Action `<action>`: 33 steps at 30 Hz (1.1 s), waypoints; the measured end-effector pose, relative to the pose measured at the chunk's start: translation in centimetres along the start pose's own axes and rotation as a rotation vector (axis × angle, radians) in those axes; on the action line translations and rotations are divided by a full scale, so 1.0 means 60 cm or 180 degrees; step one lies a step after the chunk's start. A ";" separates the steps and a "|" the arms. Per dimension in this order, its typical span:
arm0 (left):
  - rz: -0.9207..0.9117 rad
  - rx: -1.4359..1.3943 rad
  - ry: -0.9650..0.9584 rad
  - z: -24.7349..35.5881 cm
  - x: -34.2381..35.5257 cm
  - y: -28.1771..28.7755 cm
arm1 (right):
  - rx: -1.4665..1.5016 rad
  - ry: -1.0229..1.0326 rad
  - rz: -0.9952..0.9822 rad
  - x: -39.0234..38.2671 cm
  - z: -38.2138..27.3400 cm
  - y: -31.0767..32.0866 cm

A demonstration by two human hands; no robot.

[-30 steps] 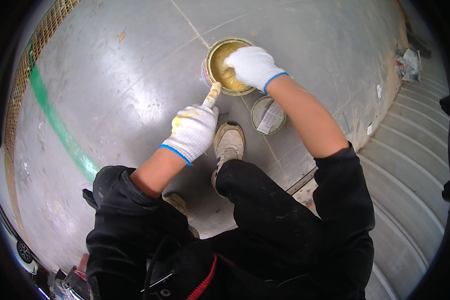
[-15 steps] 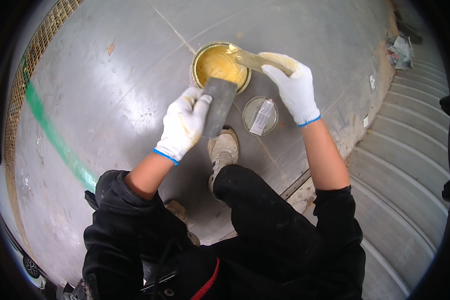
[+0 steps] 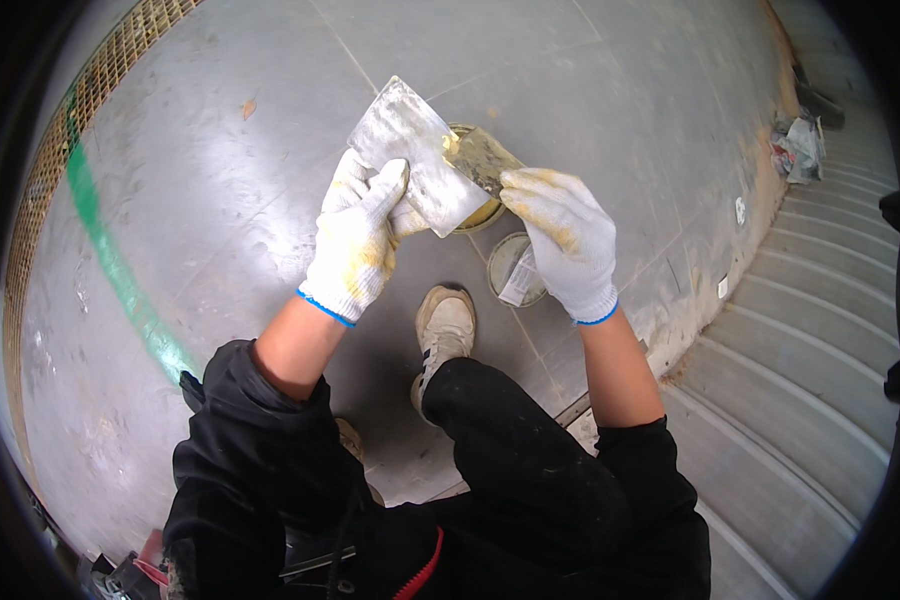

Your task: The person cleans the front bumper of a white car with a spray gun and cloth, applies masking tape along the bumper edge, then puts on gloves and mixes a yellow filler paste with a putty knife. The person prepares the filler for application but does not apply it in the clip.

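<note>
My left hand (image 3: 355,245), in a white knit glove with yellow stains, is closed on a flat metal plate (image 3: 410,150), its smeared pale face turned up. My right hand (image 3: 570,245), gloved the same way, grips a putty knife (image 3: 485,163). A dab of yellow putty (image 3: 451,146) sits at the knife's end, against or just over the plate's right edge; I cannot tell whether they touch. Beneath both tools stands a round tin (image 3: 482,221) of yellow putty, mostly hidden by them.
Beside the tin lies a round lid (image 3: 504,258) with a pale tube (image 3: 519,279) on it, partly behind my right hand. My shoe (image 3: 445,318) is close by on the grey floor. Ribbed metal sheeting (image 3: 790,370) runs along the right, with crumpled litter (image 3: 800,148) at its far end.
The plate has been turned so its broad smeared face shows, and it has risen over the tin. My right hand has moved down and left, bringing the putty knife to the plate's edge.
</note>
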State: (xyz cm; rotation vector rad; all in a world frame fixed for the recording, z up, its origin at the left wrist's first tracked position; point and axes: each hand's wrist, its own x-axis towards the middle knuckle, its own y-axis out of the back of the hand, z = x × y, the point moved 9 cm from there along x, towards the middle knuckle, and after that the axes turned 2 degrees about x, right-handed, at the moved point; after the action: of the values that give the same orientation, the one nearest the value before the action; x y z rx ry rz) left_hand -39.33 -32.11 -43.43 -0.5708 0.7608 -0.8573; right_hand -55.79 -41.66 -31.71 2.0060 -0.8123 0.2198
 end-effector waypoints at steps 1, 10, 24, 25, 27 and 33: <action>-0.0029 -0.0004 -0.0044 0.004 -0.001 0.001 | -0.0136 0.0053 -0.0042 0.005 0.002 0.005; 0.0165 0.0308 -0.0550 0.067 0.017 0.004 | 0.1219 -0.1542 0.0725 -0.012 0.062 0.019; -0.0104 0.1652 -0.0611 0.035 -0.034 -0.057 | 0.3264 -0.2823 0.1208 -0.028 0.050 -0.050; 0.0012 0.1591 -0.0441 0.028 -0.031 -0.045 | 0.2990 -0.2445 0.1281 -0.021 0.045 -0.028; 0.0313 0.1488 -0.0113 0.018 -0.025 -0.018 | 0.1639 -0.1781 0.1203 -0.010 0.031 0.011; -0.0019 0.0388 -0.0126 0.028 -0.006 -0.010 | 0.0741 -0.0194 0.0331 0.003 0.001 0.000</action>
State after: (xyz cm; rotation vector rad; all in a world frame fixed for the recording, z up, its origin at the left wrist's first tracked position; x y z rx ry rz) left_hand -38.43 -31.92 -41.83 -0.4806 0.6664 -0.8892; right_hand -55.65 -41.79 -31.68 2.1982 -0.9680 0.3273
